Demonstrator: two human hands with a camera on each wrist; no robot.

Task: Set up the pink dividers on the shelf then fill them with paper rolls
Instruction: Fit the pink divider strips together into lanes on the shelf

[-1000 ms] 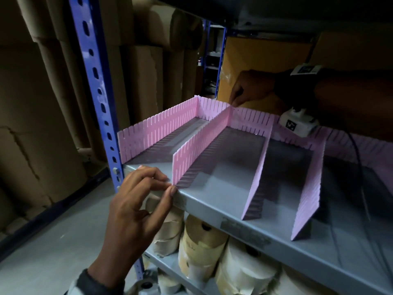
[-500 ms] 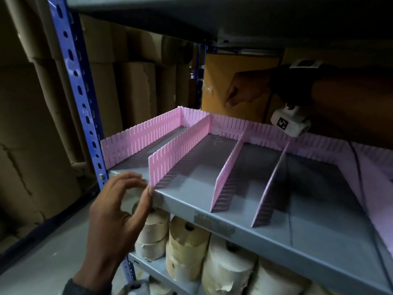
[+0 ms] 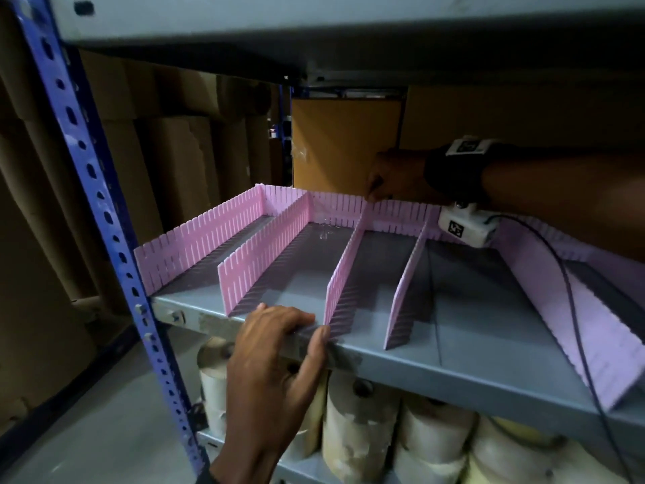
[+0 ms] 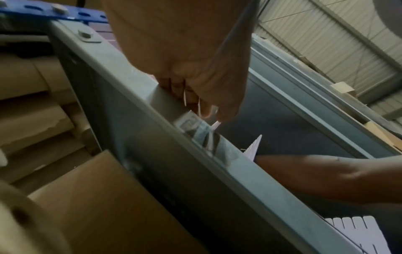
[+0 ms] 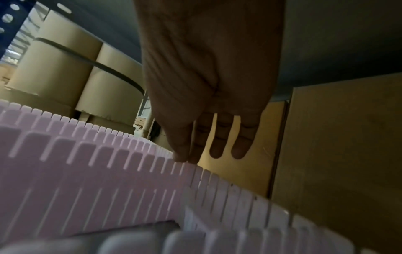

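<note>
Several pink slatted dividers stand on the grey shelf (image 3: 488, 344), slotted into a long back divider (image 3: 405, 214). My left hand (image 3: 314, 326) lies on the shelf's front edge, fingers flat on top. Its thumb touches the front end of the third divider (image 3: 349, 267). In the left wrist view that hand (image 4: 208, 110) hangs over the shelf lip beside the divider's tip (image 4: 215, 125). My right hand (image 3: 375, 195) reaches to the back. Its thumb and forefinger (image 5: 185, 158) pinch the top edge where the third divider meets the back one. Paper rolls (image 3: 359, 424) stand on the shelf below.
A blue perforated upright (image 3: 104, 204) carries the shelf's left corner. Another shelf (image 3: 314, 29) hangs low overhead. Tall brown cardboard rolls (image 3: 167, 169) stand behind. The wrist camera's cable (image 3: 572, 309) trails across the right side of the shelf.
My left hand has shifted right from the second divider's front end to the third's. The right hand lifted off the second junction and came down on the third. The view dropped lower.
</note>
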